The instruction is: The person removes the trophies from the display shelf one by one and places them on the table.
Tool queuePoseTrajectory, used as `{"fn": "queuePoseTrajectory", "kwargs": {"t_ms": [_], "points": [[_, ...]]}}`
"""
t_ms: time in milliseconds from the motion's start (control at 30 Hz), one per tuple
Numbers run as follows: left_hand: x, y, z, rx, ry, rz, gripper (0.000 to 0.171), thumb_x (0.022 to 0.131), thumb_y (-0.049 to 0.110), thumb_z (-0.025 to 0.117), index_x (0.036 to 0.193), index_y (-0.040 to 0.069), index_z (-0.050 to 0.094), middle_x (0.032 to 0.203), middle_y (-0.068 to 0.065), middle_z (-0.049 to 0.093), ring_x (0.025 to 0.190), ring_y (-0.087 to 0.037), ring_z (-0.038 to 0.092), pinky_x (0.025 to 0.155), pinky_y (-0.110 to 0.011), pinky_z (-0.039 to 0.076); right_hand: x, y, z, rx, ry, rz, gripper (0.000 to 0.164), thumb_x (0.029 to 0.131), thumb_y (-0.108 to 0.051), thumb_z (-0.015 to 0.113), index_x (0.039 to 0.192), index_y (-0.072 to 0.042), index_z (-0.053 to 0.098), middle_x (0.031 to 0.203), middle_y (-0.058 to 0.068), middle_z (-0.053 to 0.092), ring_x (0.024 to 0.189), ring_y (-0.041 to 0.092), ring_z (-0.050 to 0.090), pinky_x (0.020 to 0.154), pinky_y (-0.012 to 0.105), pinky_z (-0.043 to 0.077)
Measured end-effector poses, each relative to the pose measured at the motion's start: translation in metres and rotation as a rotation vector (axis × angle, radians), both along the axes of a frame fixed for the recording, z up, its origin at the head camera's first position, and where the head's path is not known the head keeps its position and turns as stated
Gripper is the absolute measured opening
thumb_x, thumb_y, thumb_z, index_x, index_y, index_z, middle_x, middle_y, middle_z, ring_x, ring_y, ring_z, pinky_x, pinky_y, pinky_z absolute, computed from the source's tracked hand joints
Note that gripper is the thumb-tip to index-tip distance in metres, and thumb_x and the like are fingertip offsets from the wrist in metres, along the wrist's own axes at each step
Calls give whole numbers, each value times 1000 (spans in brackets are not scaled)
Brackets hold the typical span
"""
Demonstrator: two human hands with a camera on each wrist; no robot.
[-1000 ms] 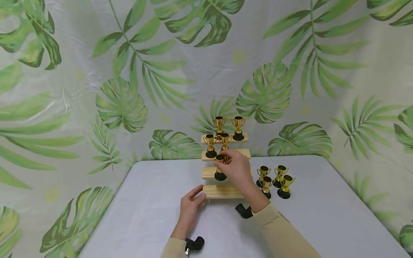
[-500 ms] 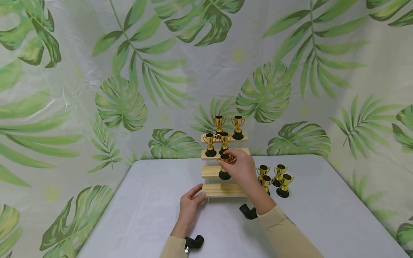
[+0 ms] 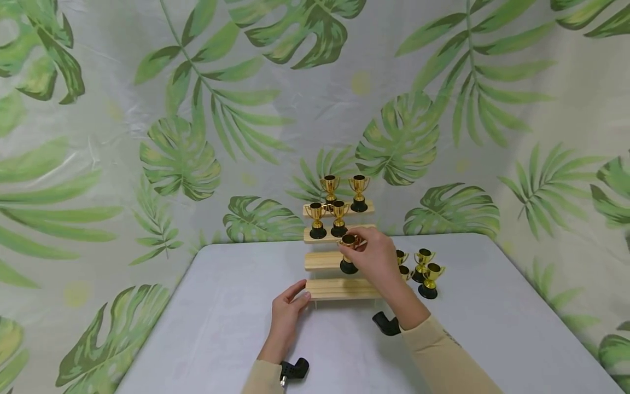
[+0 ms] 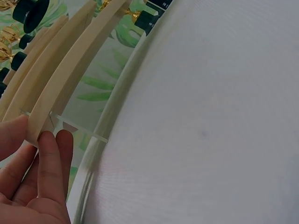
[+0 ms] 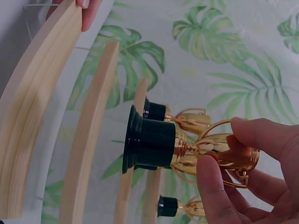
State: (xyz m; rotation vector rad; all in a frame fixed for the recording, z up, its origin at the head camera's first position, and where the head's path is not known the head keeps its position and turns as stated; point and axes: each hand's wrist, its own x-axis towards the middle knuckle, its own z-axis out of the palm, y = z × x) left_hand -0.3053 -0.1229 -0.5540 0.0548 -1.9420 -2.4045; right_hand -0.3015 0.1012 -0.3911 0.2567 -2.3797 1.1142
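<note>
Partly hiding two standing trophies [image 3: 405, 272], the right hand [image 3: 376, 256] pinches another trophy [image 5: 181, 145]; the left hand [image 3: 285, 317] grips the bottom shelf [image 3: 344, 289].

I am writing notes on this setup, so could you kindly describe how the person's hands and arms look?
The left hand and right hand are bare, without gloves. The left sleeve and right sleeve are beige; the right one bears a small dark mark. A bent black device shows at each wrist.
</note>
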Motion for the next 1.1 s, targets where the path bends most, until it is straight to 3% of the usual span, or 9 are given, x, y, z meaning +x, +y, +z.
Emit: {"fn": "queuePoseTrajectory", "kwargs": {"t_ms": [233, 433, 733, 967, 1100], "points": [[-3, -1, 8, 7, -21, 1, 44, 91, 6, 74, 133, 1, 63, 137, -20, 59, 112, -24, 65, 89, -31, 56, 1, 13, 7, 13, 3, 11, 37, 84, -29, 85, 118, -20, 73, 93, -3, 64, 73, 11, 63, 61, 31, 54], [-6, -3, 14, 2, -43, 8, 44, 88, 1, 76, 130, -2, 64, 123, -21, 64, 98, -19, 68, 84, -31, 58, 7, 25, 14, 42, 33, 0, 34, 84, -29, 84, 115, -20, 74, 92, -4, 64, 72, 11, 63, 61, 33, 54], [-8, 0, 22, -24, -82, -45, 44, 89, -3, 71, 131, -7, 61, 108, -19, 68, 85, -19, 69, 74, -30, 59, 25, 51, 21, 97, 48, -17, 36, 84, -30, 84, 115, -17, 74, 95, -1, 67, 70, 12, 63, 58, 31, 53], [-12, 1, 26, -52, -103, -83, 44, 90, -2, 70, 133, -7, 59, 106, -19, 67, 84, -21, 70, 74, -32, 59, 35, 67, 22, 103, 47, -22, 35, 83, -27, 86, 113, -17, 73, 101, -1, 68, 70, 13, 63, 58, 30, 54], [-15, -2, 26, -77, -115, -87, 45, 89, -1, 72, 132, -7, 60, 101, -15, 67, 82, -20, 70, 73, -32, 60, 39, 75, 19, 116, 47, -36, 34, 83, -26, 86, 113, -18, 74, 96, -2, 66, 70, 12, 62, 58, 29, 54]]}}
